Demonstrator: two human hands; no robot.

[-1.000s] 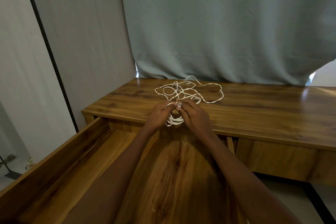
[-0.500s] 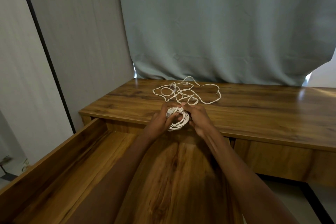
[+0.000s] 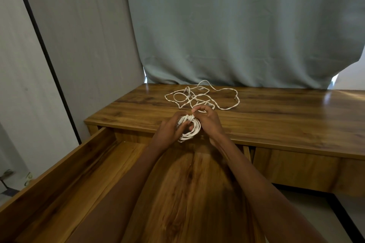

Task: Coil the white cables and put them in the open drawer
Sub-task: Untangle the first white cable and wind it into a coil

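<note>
Both hands held together at the front edge of the tabletop [image 3: 276,116], just above the back of the open drawer [image 3: 65,165]. Left hand [image 3: 169,130] curled round the near side of a tight white coil [image 3: 192,130], with a grey plug end poking up by its fingers. Right hand [image 3: 209,122] curled against the far side of the same coil, thumb and forefinger seemingly pinching a strand at the top, though hard to be sure with the fingers overlapping. Coil standing roughly on edge between the two palms, its ring facing the camera.

Beyond the hands, farther back on the tabletop and touching the right fingertips or nearly so, a loose tangle of white cables [image 3: 201,95], sprawled wider to the right than to the left. Likely still one wrap or tuck to finish before release.

Key relation: drawer floor directly below and toward the body, wide bare wood on the left side, so a short pull back and down, left hand nearer that space. Remaining tangle straight ahead, closer to the right hand.
</note>
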